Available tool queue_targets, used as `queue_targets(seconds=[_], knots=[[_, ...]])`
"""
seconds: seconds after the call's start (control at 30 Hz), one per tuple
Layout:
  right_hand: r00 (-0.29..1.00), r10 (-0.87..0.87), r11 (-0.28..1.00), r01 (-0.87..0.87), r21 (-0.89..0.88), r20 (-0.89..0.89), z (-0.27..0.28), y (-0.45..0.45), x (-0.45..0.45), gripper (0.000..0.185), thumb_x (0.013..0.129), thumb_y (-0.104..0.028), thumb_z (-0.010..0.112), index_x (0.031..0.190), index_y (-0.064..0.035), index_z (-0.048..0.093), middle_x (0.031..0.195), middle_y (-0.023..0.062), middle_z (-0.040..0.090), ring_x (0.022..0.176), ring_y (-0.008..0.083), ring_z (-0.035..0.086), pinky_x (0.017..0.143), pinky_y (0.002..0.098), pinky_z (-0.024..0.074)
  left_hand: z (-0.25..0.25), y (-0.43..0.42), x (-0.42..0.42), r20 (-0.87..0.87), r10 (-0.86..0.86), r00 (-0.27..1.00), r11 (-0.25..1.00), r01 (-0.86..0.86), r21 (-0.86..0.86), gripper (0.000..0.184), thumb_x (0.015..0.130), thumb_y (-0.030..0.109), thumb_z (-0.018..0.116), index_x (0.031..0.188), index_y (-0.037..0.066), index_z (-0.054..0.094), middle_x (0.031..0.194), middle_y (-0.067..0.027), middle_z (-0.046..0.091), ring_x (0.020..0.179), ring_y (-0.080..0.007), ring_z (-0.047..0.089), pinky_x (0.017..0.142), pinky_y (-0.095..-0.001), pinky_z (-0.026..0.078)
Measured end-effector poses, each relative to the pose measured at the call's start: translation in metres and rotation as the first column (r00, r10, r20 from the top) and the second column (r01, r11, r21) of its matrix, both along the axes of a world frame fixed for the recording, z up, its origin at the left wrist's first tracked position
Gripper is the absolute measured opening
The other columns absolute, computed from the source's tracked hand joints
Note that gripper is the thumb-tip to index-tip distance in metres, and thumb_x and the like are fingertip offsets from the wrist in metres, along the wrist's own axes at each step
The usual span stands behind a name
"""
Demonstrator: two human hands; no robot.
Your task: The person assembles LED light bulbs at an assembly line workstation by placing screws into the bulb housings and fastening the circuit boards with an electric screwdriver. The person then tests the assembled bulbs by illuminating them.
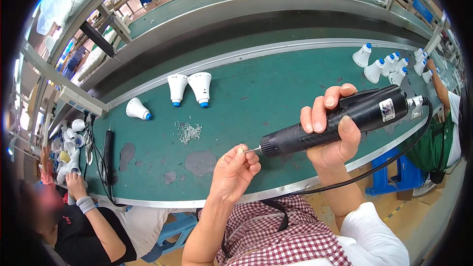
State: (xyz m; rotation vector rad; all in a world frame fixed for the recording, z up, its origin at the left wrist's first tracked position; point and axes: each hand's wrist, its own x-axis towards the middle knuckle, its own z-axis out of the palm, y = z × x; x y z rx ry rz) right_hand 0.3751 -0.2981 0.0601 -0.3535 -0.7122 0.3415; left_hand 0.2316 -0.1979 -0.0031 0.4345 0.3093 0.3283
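Observation:
My right hand is wrapped round a black electric screwdriver, held level with its bit pointing left. At the bit's tip, my left hand is pinched closed; whatever lies between the fingertips is too small to make out. A scattered pile of small silver screws lies on the green table, up and left of my left hand. Behind the pile stand two white cone-shaped housings with blue tips. Another white housing lies on its side to their left.
A second black screwdriver lies at left with cables. Several white housings stand at the right. A co-worker sits at left near piled white parts; another person is at right. The screwdriver's cable hangs past the table edge.

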Motion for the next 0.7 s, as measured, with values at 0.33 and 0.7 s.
queue_targets(seconds=[0.33,0.7], knots=[[0.989,-0.134,0.984,0.127,-0.123,-0.054,-0.006,-0.006,-0.005,0.051,0.072,-0.009,0.063,0.116,-0.0094,0.038,0.099,0.0038,0.049,0.074,0.0136,0.054,0.067,0.0328,0.0455,-0.006,-0.009,0.006,-0.014,0.312,0.950,0.869,-0.280,0.407,0.015,0.083,0.007,0.053,0.097,0.001,0.054,0.081,-0.0082,0.058,0.073,-0.0112,0.049,0.063,-0.0252,0.041],[0.920,-0.253,0.967,0.238,-0.088,-0.301,-0.020,-0.011,0.021,0.041,0.077,-0.008,0.057,0.113,-0.0118,0.040,0.100,0.0012,0.047,0.071,0.0121,0.047,0.064,0.0311,0.0428,-0.007,0.141,0.064,-0.127,0.857,0.499,-0.106,0.412,0.905,0.081,0.067,0.034,0.068,0.121,-0.010,0.026,0.109,-0.0259,0.046,0.098,-0.0333,0.048,0.080,-0.0393,0.042]])
